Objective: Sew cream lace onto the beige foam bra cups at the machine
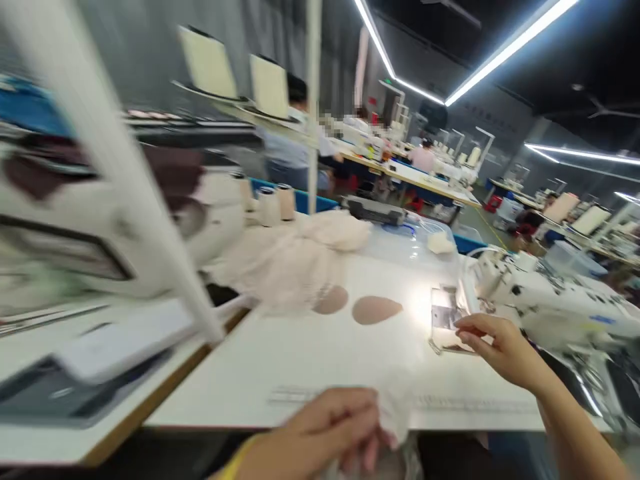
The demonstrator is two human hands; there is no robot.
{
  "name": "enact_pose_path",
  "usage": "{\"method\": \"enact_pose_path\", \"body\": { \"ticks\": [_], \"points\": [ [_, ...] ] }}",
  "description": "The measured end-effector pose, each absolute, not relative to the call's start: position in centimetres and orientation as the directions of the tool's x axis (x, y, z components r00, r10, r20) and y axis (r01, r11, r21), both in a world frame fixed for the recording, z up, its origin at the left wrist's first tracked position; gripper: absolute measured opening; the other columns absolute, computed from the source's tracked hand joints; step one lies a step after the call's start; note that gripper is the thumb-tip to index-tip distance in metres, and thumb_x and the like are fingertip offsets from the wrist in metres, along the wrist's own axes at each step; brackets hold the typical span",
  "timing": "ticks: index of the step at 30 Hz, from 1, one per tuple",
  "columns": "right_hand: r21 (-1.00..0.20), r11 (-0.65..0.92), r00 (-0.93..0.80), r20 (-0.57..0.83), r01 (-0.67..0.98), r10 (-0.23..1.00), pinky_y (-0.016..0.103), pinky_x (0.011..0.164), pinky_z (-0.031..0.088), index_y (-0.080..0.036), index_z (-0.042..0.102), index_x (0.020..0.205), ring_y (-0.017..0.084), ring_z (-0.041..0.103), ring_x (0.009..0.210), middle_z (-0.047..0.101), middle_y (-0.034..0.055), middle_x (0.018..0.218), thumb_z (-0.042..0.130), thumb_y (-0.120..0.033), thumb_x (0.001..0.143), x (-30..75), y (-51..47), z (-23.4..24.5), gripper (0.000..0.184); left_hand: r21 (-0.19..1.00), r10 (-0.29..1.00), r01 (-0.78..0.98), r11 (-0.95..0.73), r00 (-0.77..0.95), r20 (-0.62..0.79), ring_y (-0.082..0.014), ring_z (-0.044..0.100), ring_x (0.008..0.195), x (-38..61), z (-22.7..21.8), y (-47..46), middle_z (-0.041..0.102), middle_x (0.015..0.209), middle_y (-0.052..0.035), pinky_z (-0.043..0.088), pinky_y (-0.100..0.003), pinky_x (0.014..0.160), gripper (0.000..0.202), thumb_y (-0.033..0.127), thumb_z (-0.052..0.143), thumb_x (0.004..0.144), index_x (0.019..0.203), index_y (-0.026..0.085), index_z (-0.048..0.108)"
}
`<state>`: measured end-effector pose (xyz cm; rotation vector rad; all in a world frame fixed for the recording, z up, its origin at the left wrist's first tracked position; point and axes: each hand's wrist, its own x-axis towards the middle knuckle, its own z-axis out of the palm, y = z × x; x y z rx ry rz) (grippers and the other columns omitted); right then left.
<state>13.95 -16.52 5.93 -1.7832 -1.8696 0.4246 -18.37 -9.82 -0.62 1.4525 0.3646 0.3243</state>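
Note:
My left hand (335, 430), at the table's front edge, is closed on a thin, pale piece of fabric (395, 407). Part of that fabric hangs below the edge, blurred by motion. Over by the sewing machine (555, 300), my right hand (500, 350) hovers beside the metal plate (445, 313) with thumb and forefinger curved and slightly apart; nothing shows between them. Two brownish oval fabric pieces, one rounded (331, 300) and one teardrop-shaped (376, 310), lie on the white table (240, 387). Behind them spreads a heap of cream fabric (285, 260).
A white post (125, 167) rises at the left, between me and another machine. Thread cones (270, 207) stand behind the cream heap. A clear plastic tray (415, 247) and a dark grey device (375, 210) sit at the back. Other people work at far tables.

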Motion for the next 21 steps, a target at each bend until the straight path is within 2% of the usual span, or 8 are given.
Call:
{"method": "enact_pose_path", "body": {
  "ticks": [2, 4, 6, 9, 14, 17, 19, 21],
  "points": [
    [-0.424, -0.003, 0.104, 0.214, 0.906, 0.971, 0.03, 0.073, 0.055, -0.026, 0.077, 0.104, 0.021, 0.074, 0.086, 0.08, 0.005, 0.096, 0.054, -0.04, 0.105, 17.2, -20.2, 4.4, 0.027, 1.0, 0.567, 0.021, -0.022, 0.824, -0.005, -0.0154, 0.055, 0.07, -17.9, 1.8, -7.5, 0.067, 0.077, -0.0029, 0.045, -0.025, 0.065, 0.057, 0.073, 0.061, 0.092, 0.079, 0.019, 0.074],
    [-0.295, -0.076, 0.163, 0.282, 0.952, 0.945, 0.031, 0.074, 0.056, -0.024, 0.075, 0.098, 0.022, 0.074, 0.083, 0.079, 0.005, 0.093, 0.052, -0.034, 0.105, 20.1, -22.3, 1.9, 0.026, 0.992, 0.708, 0.001, -0.127, 0.7, 0.09, -0.018, 0.057, 0.075, -16.9, 4.0, -6.0, 0.068, 0.079, -0.004, 0.047, -0.026, 0.068, 0.054, 0.072, 0.064, 0.09, 0.078, 0.021, 0.074],
    [-0.235, -0.122, 0.197, 0.327, 0.964, 0.924, 0.035, 0.083, 0.058, -0.023, 0.075, 0.102, 0.025, 0.074, 0.092, 0.079, 0.0078, 0.1, 0.055, -0.028, 0.101, 22.3, -22.7, -0.9, 0.021, 0.972, 0.768, 0.029, -0.235, 0.618, 0.167, -0.0201, 0.059, 0.079, -15.1, 5.0, -5.4, 0.069, 0.083, -0.005, 0.05, -0.028, 0.074, 0.05, 0.069, 0.061, 0.092, 0.08, 0.022, 0.074],
    [-0.194, -0.179, 0.243, 0.385, 0.964, 0.89, 0.046, 0.098, 0.056, -0.02, 0.074, 0.117, 0.032, 0.07, 0.112, 0.076, 0.0142, 0.12, 0.06, -0.024, 0.096, 24.3, -21.3, -4.6, 0.025, 0.939, 0.706, 0.173, -0.296, 0.702, 0.093, -0.021, 0.06, 0.081, -11.6, 3.9, -5.4, 0.071, 0.088, -0.005, 0.05, -0.033, 0.082, 0.047, 0.064, 0.054, 0.093, 0.082, 0.022, 0.074],
    [-0.133, -0.252, 0.285, 0.435, 0.959, 0.854, 0.051, 0.102, 0.052, -0.019, 0.072, 0.12, 0.036, 0.066, 0.116, 0.074, 0.0173, 0.125, 0.061, -0.024, 0.097, 26.3, -19.8, -7.2, 0.027, 0.958, 0.452, 0.238, -0.16, 0.881, -0.143, -0.0235, 0.065, 0.093, -7.4, -0.7, -5.6, 0.076, 0.102, -0.0063, 0.049, -0.036, 0.091, 0.046, 0.065, 0.057, 0.09, 0.091, 0.02, 0.067],
    [-0.121, -0.272, 0.297, 0.444, 0.955, 0.846, 0.052, 0.096, 0.051, -0.019, 0.074, 0.102, 0.037, 0.068, 0.104, 0.076, 0.0186, 0.107, 0.052, -0.023, 0.1, 27.4, -20.2, -7.3, 0.022, 0.98, 0.416, 0.197, -0.009, 0.892, -0.176, -0.0227, 0.066, 0.094, -6.6, -1.4, -6.2, 0.078, 0.105, -0.0067, 0.049, -0.034, 0.089, 0.041, 0.06, 0.068, 0.085, 0.086, 0.021, 0.058],
    [-0.135, -0.252, 0.286, 0.445, 0.958, 0.849, 0.048, 0.089, 0.052, -0.02, 0.07, 0.089, 0.034, 0.069, 0.093, 0.073, 0.0166, 0.09, 0.044, -0.023, 0.103, 27.5, -20.3, -7.1, 0.03, 0.982, 0.393, 0.179, 0.068, 0.899, -0.191, -0.0223, 0.067, 0.092, -6.1, -1.2, -6.5, 0.078, 0.101, -0.0061, 0.048, -0.033, 0.086, 0.039, 0.056, 0.074, 0.08, 0.089, 0.021, 0.059],
    [-0.167, -0.215, 0.268, 0.444, 0.962, 0.855, 0.04, 0.079, 0.053, -0.021, 0.066, 0.09, 0.029, 0.069, 0.083, 0.071, 0.0124, 0.082, 0.036, -0.027, 0.107, 26.6, -20.4, -6.9, 0.035, 0.981, 0.372, 0.157, 0.111, 0.909, -0.187, -0.0223, 0.067, 0.09, -5.5, -1.0, -6.6, 0.079, 0.097, -0.0059, 0.048, -0.033, 0.082, 0.039, 0.052, 0.077, 0.078, 0.096, 0.021, 0.062]
  ]
}}
